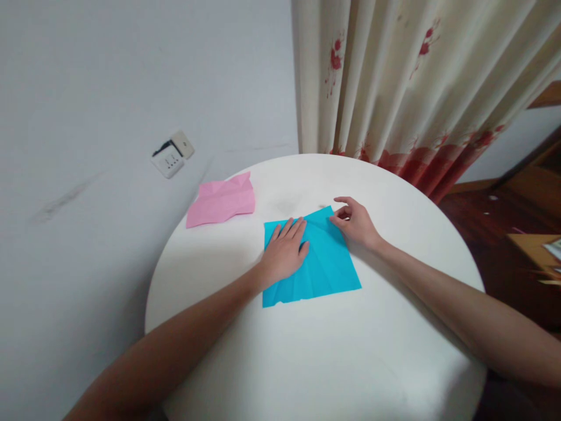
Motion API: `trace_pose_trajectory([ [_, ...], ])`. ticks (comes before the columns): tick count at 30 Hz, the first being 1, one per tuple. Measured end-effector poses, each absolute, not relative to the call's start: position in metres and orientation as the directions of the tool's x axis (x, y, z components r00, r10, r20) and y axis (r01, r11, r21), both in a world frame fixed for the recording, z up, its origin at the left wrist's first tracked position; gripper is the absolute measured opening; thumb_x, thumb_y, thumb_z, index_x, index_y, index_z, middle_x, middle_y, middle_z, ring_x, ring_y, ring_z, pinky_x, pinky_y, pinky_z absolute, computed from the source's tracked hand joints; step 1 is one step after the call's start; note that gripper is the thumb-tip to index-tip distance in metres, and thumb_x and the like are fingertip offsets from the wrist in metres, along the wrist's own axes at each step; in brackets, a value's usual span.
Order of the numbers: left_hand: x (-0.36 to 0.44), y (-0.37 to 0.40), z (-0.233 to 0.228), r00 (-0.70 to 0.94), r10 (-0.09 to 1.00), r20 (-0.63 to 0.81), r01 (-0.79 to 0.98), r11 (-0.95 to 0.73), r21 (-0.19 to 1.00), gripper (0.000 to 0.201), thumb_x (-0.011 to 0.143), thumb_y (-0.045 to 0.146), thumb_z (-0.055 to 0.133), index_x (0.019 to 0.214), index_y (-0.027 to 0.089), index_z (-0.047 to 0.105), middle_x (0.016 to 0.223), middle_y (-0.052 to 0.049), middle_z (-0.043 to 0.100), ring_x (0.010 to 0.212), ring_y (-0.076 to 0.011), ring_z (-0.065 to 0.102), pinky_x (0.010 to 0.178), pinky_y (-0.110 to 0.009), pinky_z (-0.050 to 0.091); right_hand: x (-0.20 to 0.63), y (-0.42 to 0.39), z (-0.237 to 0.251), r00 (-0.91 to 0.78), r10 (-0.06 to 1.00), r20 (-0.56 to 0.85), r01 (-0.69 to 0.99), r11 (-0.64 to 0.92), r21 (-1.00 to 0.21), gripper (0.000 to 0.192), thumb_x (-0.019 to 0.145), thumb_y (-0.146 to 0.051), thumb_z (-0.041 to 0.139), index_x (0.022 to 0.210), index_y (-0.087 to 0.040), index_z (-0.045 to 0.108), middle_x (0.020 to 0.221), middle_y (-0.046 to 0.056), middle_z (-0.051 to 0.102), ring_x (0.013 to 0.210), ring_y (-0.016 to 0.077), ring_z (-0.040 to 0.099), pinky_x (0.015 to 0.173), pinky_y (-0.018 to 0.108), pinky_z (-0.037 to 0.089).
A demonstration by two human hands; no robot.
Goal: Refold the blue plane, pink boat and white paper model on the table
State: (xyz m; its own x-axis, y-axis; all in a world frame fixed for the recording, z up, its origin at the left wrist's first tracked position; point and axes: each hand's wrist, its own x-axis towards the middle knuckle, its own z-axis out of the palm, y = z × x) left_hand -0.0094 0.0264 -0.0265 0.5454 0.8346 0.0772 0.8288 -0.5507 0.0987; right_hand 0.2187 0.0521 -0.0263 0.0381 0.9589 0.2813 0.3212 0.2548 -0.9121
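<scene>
Single head view, looking forward-down over round table (307, 362), close range, wall beyond.

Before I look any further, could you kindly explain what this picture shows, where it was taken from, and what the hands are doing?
There is no machine here: a person works with two bare hands, and the single picture comes from a camera worn on their head, looking forward and down. That is why both forearms reach in from the bottom edge. They work at a round white table. On it lies a creased square sheet of turquoise paper. The left hand presses flat on that sheet, fingers spread. The right hand pinches the sheet's far corner. Further left, a crumpled pink sheet of paper lies untouched near the table's edge. Behind hang a cream curtain with red flowers and a white wall socket.
</scene>
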Motion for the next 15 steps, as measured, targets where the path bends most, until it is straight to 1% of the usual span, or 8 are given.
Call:
trace_pose_trajectory([
  [2, -0.01, 0.027, -0.028, 0.542, 0.836, 0.084, 0.83, -0.548, 0.1, 0.062, 0.102, 0.042, 0.026, 0.158, 0.015, 0.017, 0.164, -0.008, 0.022, 0.152, -0.0257, 0.015, 0.123, -0.049, 0.018, 0.214, 0.05, -0.026, 0.021, 0.955, 0.297, 0.257, 0.282, -0.925, 0.055, 0.076, -0.03, 0.069, 0.128, -0.015, 0.055, 0.081, 0.004, 0.068, 0.07, 0.0182, 0.064, 0.066, 0.033, 0.053],
  [4, -0.01, 0.028, -0.029, 0.538, 0.839, 0.085, 0.831, -0.545, 0.109, 0.065, 0.102, 0.043, 0.026, 0.158, 0.012, 0.015, 0.164, -0.01, 0.02, 0.152, -0.0258, 0.015, 0.123, -0.049, 0.017, 0.211, 0.047, -0.026, -0.008, 0.95, 0.311, 0.226, 0.304, -0.925, 0.061, 0.078, -0.029, 0.068, 0.135, -0.015, 0.052, 0.089, 0.007, 0.071, 0.075, 0.0194, 0.067, 0.069, 0.034, 0.056],
  [6, -0.01, 0.029, -0.03, 0.536, 0.841, 0.077, 0.831, -0.542, 0.128, 0.066, 0.102, 0.044, 0.027, 0.157, 0.01, 0.014, 0.164, -0.013, 0.02, 0.152, -0.026, 0.015, 0.123, -0.049, 0.017, 0.209, 0.044, -0.025, -0.047, 0.94, 0.338, 0.259, 0.339, -0.905, 0.064, 0.08, -0.027, 0.066, 0.141, -0.015, 0.049, 0.099, 0.009, 0.073, 0.084, 0.0214, 0.069, 0.079, 0.038, 0.058],
  [7, -0.011, 0.029, -0.03, 0.537, 0.841, 0.073, 0.829, -0.541, 0.142, 0.066, 0.102, 0.044, 0.026, 0.157, 0.009, 0.014, 0.163, -0.013, 0.02, 0.152, -0.0258, 0.014, 0.123, -0.049, 0.017, 0.209, 0.042, -0.025, -0.079, 0.93, 0.358, 0.308, 0.364, -0.879, 0.061, 0.081, -0.025, 0.064, 0.141, -0.016, 0.051, 0.106, 0.01, 0.073, 0.091, 0.0226, 0.07, 0.085, 0.04, 0.057],
  [9, -0.011, 0.031, -0.029, 0.536, 0.841, 0.071, 0.823, -0.539, 0.179, 0.063, 0.102, 0.04, 0.024, 0.157, 0.009, 0.016, 0.163, -0.014, 0.021, 0.152, -0.0245, 0.015, 0.123, -0.049, 0.016, 0.209, 0.039, -0.023, -0.182, 0.898, 0.401, 0.436, 0.44, -0.786, 0.051, 0.084, -0.02, 0.058, 0.135, -0.02, 0.059, 0.119, 0.01, 0.071, 0.106, 0.0246, 0.068, 0.098, 0.045, 0.052],
  [11, -0.012, 0.033, -0.03, 0.52, 0.85, 0.083, 0.82, -0.524, 0.229, 0.059, 0.102, 0.033, 0.021, 0.156, 0.01, 0.018, 0.162, -0.014, 0.024, 0.152, -0.0224, 0.018, 0.123, -0.046, 0.017, 0.21, 0.036, -0.02, -0.33, 0.842, 0.426, 0.522, 0.539, -0.661, 0.046, 0.085, -0.014, 0.052, 0.128, -0.022, 0.065, 0.128, 0.007, 0.068, 0.119, 0.025, 0.062, 0.107, 0.047, 0.046],
  [13, -0.012, 0.036, -0.03, 0.494, 0.864, 0.098, 0.821, -0.5, 0.274, 0.057, 0.102, 0.028, 0.021, 0.155, 0.01, 0.021, 0.161, -0.013, 0.029, 0.151, -0.0209, 0.021, 0.123, -0.043, 0.019, 0.211, 0.034, -0.017, -0.485, 0.766, 0.421, 0.534, 0.641, -0.552, 0.05, 0.085, -0.01, 0.048, 0.13, -0.023, 0.064, 0.132, 0.006, 0.065, 0.128, 0.0243, 0.056, 0.111, 0.047, 0.042],
  [15, -0.011, 0.037, -0.029, 0.48, 0.869, 0.12, 0.818, -0.493, 0.297, 0.055, 0.101, 0.027, 0.022, 0.154, 0.011, 0.026, 0.16, -0.012, 0.031, 0.15, -0.0207, 0.023, 0.123, -0.042, 0.02, 0.211, 0.032, -0.014, -0.604, 0.697, 0.386, 0.522, 0.713, -0.469, 0.05, 0.087, -0.011, 0.049, 0.134, -0.022, 0.062, 0.137, 0.006, 0.062, 0.133, 0.0242, 0.052, 0.113, 0.046, 0.041],
])
